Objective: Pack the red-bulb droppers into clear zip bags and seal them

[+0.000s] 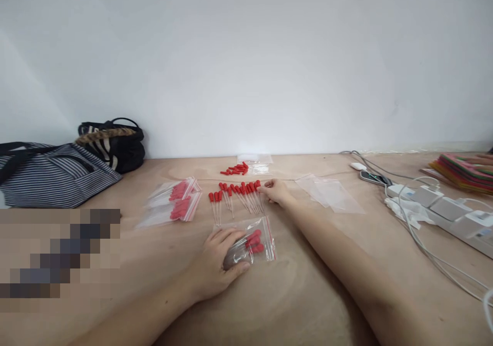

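Note:
My left hand (217,261) grips the mouth of a clear zip bag (265,243) lying on the wooden table (292,294); several red-capped droppers sit inside it. My right hand (275,191) reaches to the right end of a row of loose red-capped droppers (234,194) and pinches one of them. Two filled zip bags (175,202) lie left of the row. A small heap of red caps and droppers (235,169) lies further back near the wall.
Empty clear bags (331,192) lie to the right. A striped bag (50,174) and a black bag (115,143) stand at the left. A power strip with cables (442,207), a phone (373,177) and coloured sheets (464,171) occupy the right side.

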`<state>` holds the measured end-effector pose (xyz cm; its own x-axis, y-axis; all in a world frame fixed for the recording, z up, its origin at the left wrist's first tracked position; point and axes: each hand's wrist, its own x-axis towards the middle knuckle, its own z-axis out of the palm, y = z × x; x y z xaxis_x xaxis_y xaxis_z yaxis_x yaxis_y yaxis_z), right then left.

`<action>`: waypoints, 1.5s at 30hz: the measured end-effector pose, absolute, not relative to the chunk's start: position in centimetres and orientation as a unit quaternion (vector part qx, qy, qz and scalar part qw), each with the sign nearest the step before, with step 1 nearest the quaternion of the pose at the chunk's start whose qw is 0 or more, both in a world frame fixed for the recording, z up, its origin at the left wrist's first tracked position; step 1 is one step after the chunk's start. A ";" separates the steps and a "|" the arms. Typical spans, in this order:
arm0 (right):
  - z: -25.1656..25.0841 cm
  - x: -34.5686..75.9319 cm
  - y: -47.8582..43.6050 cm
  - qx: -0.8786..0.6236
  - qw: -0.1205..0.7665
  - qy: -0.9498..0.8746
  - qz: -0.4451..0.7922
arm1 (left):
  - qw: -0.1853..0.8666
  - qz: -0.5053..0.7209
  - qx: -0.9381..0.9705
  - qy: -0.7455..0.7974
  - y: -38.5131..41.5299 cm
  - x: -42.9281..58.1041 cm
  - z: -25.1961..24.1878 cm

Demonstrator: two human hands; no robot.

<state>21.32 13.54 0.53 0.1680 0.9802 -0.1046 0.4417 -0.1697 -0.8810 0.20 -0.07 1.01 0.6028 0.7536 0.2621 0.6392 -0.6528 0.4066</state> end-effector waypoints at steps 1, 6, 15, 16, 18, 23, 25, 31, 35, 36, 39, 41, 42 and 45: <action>0.4 20.9 14.1 -0.682 0.365 -0.525 0.355 | 0.138 0.207 0.884 0.396 -0.1 0.1 1.1; 0.1 20.2 15.6 -0.707 0.349 -0.521 0.326 | 0.169 0.202 0.869 0.419 -0.1 -0.6 1.4; 0.0 21.3 14.9 -0.650 0.409 -0.507 0.392 | 0.183 0.204 0.869 0.411 0.1 -0.8 0.9; 0.0 21.8 14.6 -0.639 0.425 -0.499 0.403 | 0.182 0.204 0.870 0.410 0.1 -0.7 0.9; 0.1 23.0 13.5 -0.616 0.463 -0.481 0.417 | 0.182 0.203 0.871 0.408 0.0 -0.7 1.0; -0.1 25.9 8.8 -0.573 0.540 -0.442 0.430 | 0.177 0.197 0.870 0.415 -0.3 -0.3 1.3; -0.4 26.2 6.9 -0.552 0.568 -0.414 0.448 | 0.175 0.195 0.873 0.412 -0.3 -0.2 1.2; -0.8 25.1 4.6 -0.503 0.614 -0.362 0.488 | 0.176 0.200 0.874 0.406 -0.2 0.1 0.9; -0.7 24.0 4.1 -0.488 0.620 -0.347 0.507 | 0.177 0.199 0.875 0.404 -0.2 0.0 0.9; -0.7 23.8 4.0 -0.487 0.619 -0.343 0.512 | 0.178 0.199 0.874 0.406 -0.2 0.0 0.9; -0.6 23.4 3.6 -0.491 0.599 -0.351 0.526 | 0.186 0.204 0.868 0.414 -0.3 0.1 0.9; -0.4 23.3 3.5 -0.496 0.580 -0.373 0.528 | 0.190 0.209 0.864 0.417 -0.3 0.2 1.0; -0.4 23.2 3.4 -0.498 0.573 -0.384 0.526 | 0.192 0.211 0.863 0.418 -0.3 0.2 1.1; -0.1 23.0 3.2 -0.508 0.545 -0.417 0.521 | 0.197 0.213 0.862 0.415 -0.3 0.3 1.1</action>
